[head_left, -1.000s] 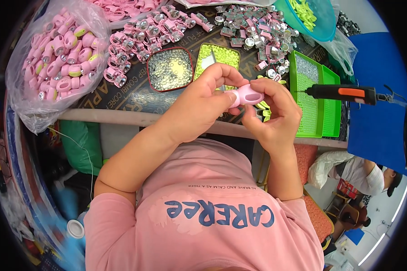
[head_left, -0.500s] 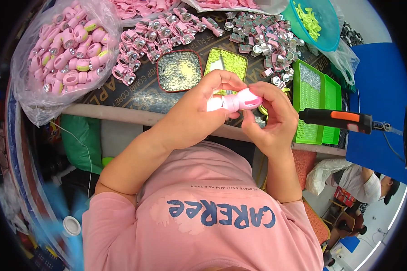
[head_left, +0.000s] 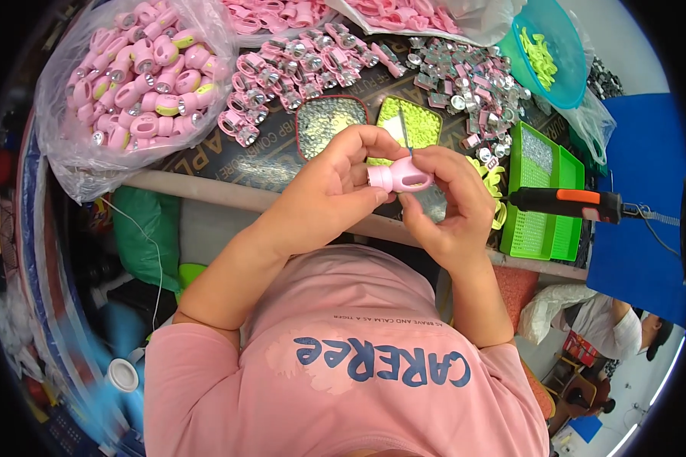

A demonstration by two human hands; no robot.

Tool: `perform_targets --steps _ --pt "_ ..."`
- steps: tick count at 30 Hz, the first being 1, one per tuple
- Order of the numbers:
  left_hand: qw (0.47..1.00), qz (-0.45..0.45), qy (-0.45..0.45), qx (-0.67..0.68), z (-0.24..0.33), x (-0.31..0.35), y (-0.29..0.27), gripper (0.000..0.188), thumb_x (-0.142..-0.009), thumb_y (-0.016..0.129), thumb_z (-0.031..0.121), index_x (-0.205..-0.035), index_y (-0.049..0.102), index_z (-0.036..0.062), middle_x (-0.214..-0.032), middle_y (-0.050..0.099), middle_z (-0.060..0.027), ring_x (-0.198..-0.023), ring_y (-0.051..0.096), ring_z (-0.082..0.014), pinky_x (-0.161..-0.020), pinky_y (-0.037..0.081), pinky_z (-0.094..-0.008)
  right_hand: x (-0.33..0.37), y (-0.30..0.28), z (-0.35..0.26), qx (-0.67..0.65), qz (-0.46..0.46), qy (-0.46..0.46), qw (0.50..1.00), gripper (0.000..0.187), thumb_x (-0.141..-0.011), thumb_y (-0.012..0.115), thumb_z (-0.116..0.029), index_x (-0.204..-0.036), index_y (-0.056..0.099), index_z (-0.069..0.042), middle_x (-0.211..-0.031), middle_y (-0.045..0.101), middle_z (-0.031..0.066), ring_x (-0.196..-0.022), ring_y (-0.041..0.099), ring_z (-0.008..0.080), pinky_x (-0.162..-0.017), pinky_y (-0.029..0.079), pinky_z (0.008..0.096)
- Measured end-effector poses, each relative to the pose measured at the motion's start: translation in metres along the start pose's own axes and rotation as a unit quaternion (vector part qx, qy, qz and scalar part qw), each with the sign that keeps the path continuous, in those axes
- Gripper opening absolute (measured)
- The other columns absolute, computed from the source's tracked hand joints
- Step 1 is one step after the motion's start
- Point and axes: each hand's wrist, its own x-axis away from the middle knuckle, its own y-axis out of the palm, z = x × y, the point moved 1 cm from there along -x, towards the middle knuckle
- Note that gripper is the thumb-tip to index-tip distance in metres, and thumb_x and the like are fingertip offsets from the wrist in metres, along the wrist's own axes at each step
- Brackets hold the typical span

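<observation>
A small pink toy flashlight [head_left: 398,177] is held between my two hands, over the near edge of the table. It has a round head pointing left and a looped handle on the right, and its light looks off. My left hand [head_left: 331,186] closes its fingers and thumb around the head end. On the handle end, my right hand [head_left: 457,202] has its fingertips at the top, with the thumb below. Just beyond the hands stand a tray of small yellow-green parts [head_left: 421,118], with a thin rod in it, and a tray of clear round pieces [head_left: 312,114].
Finished-looking pink flashlights fill a plastic bag [head_left: 65,164] at left. Loose pink flashlight bodies [head_left: 297,65] and silvery inner parts [head_left: 465,84] lie farther back. At right are a teal basin [head_left: 572,72], a green divided tray [head_left: 530,228] and a hanging black-and-orange power screwdriver [head_left: 572,199].
The flashlight was glowing brightly half a second ago and is now dark. Both hands still hold it. The whole view has shifted slightly.
</observation>
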Motion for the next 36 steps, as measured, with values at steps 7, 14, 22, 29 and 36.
perform_targets --steps 7,14,22,29,36 --pt "0.997 0.07 0.003 -0.019 0.015 0.019 -0.048 0.044 -0.098 0.057 -0.005 -0.139 0.044 0.0032 -0.14 0.055 -0.011 -0.127 0.059 -0.0198 -0.104 0.051 -0.0348 -0.004 0.002 0.004 -0.007 -0.038 0.047 0.998 0.041 -0.077 0.079 0.0 -0.118 0.072 -0.001 -0.126 0.071 0.0188 -0.114 0.07 0.0317 -0.097 0.055 0.0388" --pt "0.952 0.191 0.152 -0.185 0.067 0.044 -0.112 0.039 -0.096 0.063 -0.003 -0.134 0.054 0.0005 -0.135 0.06 -0.0113 -0.125 0.061 -0.0203 -0.106 0.05 -0.0374 0.002 0.0 0.009 -0.043 -0.053 0.079 0.995 0.029 -0.079 0.074 0.006 -0.107 0.073 0.0 -0.12 0.073 0.0177 -0.111 0.07 0.0286 -0.098 0.053 0.0377" --pt "0.47 0.373 0.239 -0.764 0.211 0.038 -0.239 0.036 -0.097 0.061 0.007 -0.133 0.062 0.0039 -0.129 0.066 -0.0202 -0.122 0.062 -0.0391 -0.101 0.051 -0.0444 -0.025 0.025 0.01 -0.121 -0.076 0.112 0.983 0.022 -0.082 0.074 0.006 -0.102 0.075 0.0 -0.113 0.075 0.0147 -0.108 0.072 0.0253 -0.097 0.054 0.0353" --pt "0.458 0.297 0.229 -0.806 0.23 0.006 -0.257 0.039 -0.092 0.064 0.006 -0.131 0.062 0.0043 -0.128 0.068 -0.0186 -0.123 0.061 -0.0401 -0.106 0.047 -0.0469 -0.095 0.061 0.046 -0.022 -0.076 0.07 0.994 0.022 -0.082 0.076 0.001 -0.103 0.074 -0.003 -0.108 0.076 0.0122 -0.1 0.073 0.0257 -0.088 0.057 0.0366" --pt "0.535 0.212 0.293 -0.764 0.156 -0.011 -0.192 0.039 -0.088 0.07 0.003 -0.126 0.064 0.0028 -0.127 0.067 -0.0177 -0.127 0.059 -0.0398 -0.11 0.045 -0.048 -0.15 0.098 0.062 0.066 -0.095 0.052 0.992 0.03 -0.079 0.082 -0.014 -0.106 0.076 -0.003 -0.102 0.074 0.0175 -0.096 0.07 0.036 -0.087 0.056 0.0448"
